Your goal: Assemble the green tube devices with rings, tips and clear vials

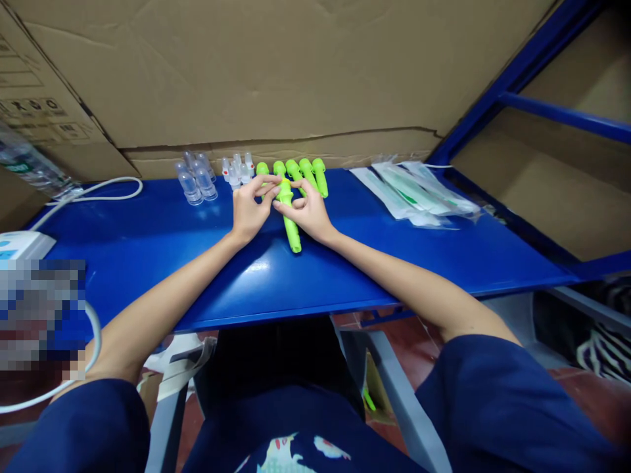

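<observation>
My left hand [250, 209] and my right hand [306, 211] meet over a long bright green plastic piece [290, 220] that lies on the blue table [148, 243]. Fingertips of both hands pinch its upper end, near a small yellow spot. Its lower end points toward me, free of my hands. Just behind my fingers, a row of several more green pieces [304, 172] lies side by side along the back of the table.
Clear plastic vials [196, 180] and small white-capped pieces [237, 169] stand at the back left. Sealed clear pouches [419, 190] lie at the right. A white cable [98, 190] and a white device [22, 246] sit at the left. Cardboard walls the back; a blue frame rises at the right.
</observation>
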Demonstrator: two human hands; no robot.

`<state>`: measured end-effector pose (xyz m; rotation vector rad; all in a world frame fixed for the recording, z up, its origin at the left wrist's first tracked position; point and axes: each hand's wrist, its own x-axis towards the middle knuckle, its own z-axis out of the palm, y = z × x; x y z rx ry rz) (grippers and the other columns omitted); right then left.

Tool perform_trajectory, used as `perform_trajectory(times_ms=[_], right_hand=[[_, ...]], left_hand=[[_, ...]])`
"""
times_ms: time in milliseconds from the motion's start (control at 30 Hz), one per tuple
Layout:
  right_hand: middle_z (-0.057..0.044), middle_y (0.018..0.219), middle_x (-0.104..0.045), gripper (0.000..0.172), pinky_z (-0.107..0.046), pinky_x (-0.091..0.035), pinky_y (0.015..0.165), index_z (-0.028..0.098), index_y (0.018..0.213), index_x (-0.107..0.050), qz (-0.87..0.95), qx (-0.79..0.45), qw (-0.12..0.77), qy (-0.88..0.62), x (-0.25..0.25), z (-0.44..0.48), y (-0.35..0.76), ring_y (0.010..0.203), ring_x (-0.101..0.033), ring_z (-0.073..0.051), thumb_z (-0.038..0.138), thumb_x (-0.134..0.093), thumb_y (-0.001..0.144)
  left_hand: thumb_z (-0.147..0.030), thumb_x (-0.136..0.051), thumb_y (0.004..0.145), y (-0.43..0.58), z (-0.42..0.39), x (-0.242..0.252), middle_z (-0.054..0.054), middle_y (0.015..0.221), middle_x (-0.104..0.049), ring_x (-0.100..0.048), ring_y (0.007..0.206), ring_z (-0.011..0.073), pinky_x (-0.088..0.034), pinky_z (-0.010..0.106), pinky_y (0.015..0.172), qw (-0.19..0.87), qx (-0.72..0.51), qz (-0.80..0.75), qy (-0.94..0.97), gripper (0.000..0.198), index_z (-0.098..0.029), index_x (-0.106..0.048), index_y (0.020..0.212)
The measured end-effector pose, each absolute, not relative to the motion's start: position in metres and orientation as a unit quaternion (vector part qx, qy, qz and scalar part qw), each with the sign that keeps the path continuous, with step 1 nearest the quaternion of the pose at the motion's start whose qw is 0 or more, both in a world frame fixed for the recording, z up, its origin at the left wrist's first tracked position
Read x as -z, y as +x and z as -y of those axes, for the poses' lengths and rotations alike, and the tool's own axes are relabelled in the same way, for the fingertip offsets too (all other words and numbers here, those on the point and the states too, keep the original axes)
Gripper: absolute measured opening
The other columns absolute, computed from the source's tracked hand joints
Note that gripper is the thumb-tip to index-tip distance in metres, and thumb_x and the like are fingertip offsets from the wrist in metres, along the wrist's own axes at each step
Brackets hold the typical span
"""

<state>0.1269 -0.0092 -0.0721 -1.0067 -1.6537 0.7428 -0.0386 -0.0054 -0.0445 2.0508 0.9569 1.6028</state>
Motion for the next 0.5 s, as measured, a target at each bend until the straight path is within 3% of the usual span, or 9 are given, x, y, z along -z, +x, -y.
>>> perform_trajectory(times_ms=[167,367,500], right_hand=[[0.007,0.062,-0.045,0.069,-0.025,-0.032,0.047,0.025,0.122,-0.046,0.689,-0.301,0.512,-0.416,0.077,0.010,0.126,0.051,-0.051,-0.013,0.074,-0.073,0.083],[0.008,0.057,-0.044,0.060,-0.025,-0.034,0.046,0.024,0.116,-0.050,0.672,-0.289,0.519,-0.443,0.081,0.011,0.124,0.050,-0.053,-0.014,0.072,-0.072,0.085],[0.008,0.060,-0.047,0.059,-0.026,-0.039,0.048,0.024,0.124,-0.047,0.674,-0.292,0.517,-0.440,0.086,0.010,0.125,0.051,-0.054,-0.014,0.066,-0.071,0.089]], left_hand=[[-0.019,-0.067,0.094,-0.037,0.008,0.046,0.004,0.115,-0.082,-0.080,0.109,0.0234,-0.065,0.034,0.098,0.157,-0.574,-0.349,0.724,0.014,-0.020,-0.074,0.105],[-0.022,-0.069,0.092,-0.037,0.007,0.051,0.003,0.106,-0.083,-0.080,0.105,0.0224,-0.065,0.034,0.097,0.149,-0.584,-0.343,0.721,0.007,-0.019,-0.075,0.095],[-0.030,-0.068,0.096,-0.037,0.008,0.053,0.005,0.112,-0.082,-0.080,0.106,0.0219,-0.065,0.033,0.097,0.165,-0.580,-0.329,0.727,0.014,-0.019,-0.074,0.100]])
